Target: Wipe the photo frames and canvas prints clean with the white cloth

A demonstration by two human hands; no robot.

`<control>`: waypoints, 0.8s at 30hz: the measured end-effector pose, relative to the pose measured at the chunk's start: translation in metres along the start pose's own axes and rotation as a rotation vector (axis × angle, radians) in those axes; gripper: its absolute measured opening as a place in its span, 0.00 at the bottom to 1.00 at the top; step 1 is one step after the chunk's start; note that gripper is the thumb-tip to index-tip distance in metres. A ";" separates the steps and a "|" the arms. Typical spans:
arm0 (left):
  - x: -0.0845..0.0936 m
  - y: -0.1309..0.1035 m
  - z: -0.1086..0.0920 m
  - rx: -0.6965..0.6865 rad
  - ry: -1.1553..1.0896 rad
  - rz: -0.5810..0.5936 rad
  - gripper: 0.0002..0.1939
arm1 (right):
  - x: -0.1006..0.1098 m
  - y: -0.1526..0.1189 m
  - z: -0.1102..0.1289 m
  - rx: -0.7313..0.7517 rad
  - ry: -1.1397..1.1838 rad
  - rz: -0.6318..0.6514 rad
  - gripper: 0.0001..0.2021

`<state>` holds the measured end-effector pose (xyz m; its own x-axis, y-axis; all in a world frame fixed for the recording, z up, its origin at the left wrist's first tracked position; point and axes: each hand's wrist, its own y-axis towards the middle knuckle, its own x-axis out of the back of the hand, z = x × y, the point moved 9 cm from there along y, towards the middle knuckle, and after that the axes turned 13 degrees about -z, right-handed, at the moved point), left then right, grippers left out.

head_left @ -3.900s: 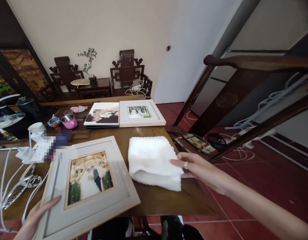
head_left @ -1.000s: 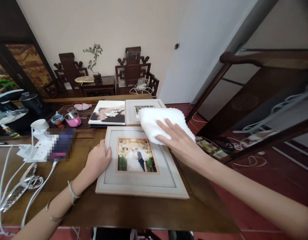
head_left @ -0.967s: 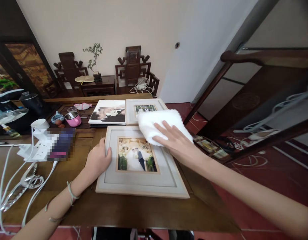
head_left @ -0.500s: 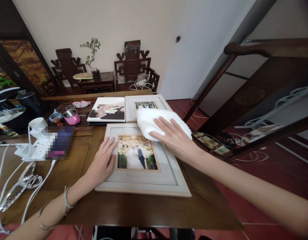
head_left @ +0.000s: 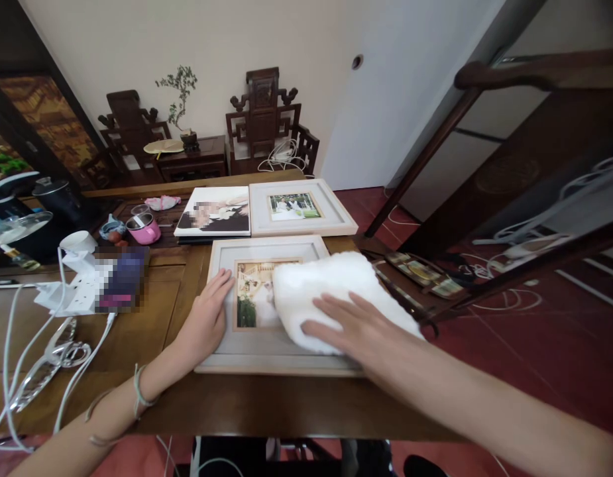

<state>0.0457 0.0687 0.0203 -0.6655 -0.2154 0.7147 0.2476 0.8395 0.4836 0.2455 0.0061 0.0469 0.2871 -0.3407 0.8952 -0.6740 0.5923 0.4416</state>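
Observation:
A framed photo (head_left: 276,363) with a pale wooden border lies flat near the table's front edge. My left hand (head_left: 207,318) rests on its left border, fingers stretched out and holding nothing. On the frame's right half, my right hand (head_left: 356,328) presses a fluffy white cloth (head_left: 326,285) flat, with fingers spread over it. The cloth covers the right part of the picture and hangs past the frame's right edge. Behind it lie a second framed photo (head_left: 296,207) and a white photo panel (head_left: 214,211), side by side.
To the left on the wooden table (head_left: 147,344) are a power strip (head_left: 80,291) with white cables, a silver hair clip (head_left: 55,354), a pink cup (head_left: 144,228) and a black pot. A dark wooden chair (head_left: 435,159) stands at the right.
My right hand and the cloth have moved toward me, from the frame's upper right to its lower right. The rear framed photo is now uncovered. My left hand stays on the left border.

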 end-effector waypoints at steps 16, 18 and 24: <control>-0.003 0.002 -0.004 -0.014 0.084 0.034 0.25 | -0.013 0.117 -0.031 0.107 -0.057 -0.132 0.30; -0.002 0.002 -0.004 -0.044 0.044 0.025 0.28 | -0.028 0.141 -0.007 0.225 -0.010 -0.108 0.25; -0.001 0.001 -0.001 -0.030 0.002 0.030 0.35 | -0.061 0.151 -0.005 0.181 0.078 0.026 0.29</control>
<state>0.0477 0.0693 0.0204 -0.6562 -0.1917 0.7298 0.2883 0.8301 0.4773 0.1300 0.1203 0.0589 0.3157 -0.2651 0.9111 -0.7910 0.4568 0.4070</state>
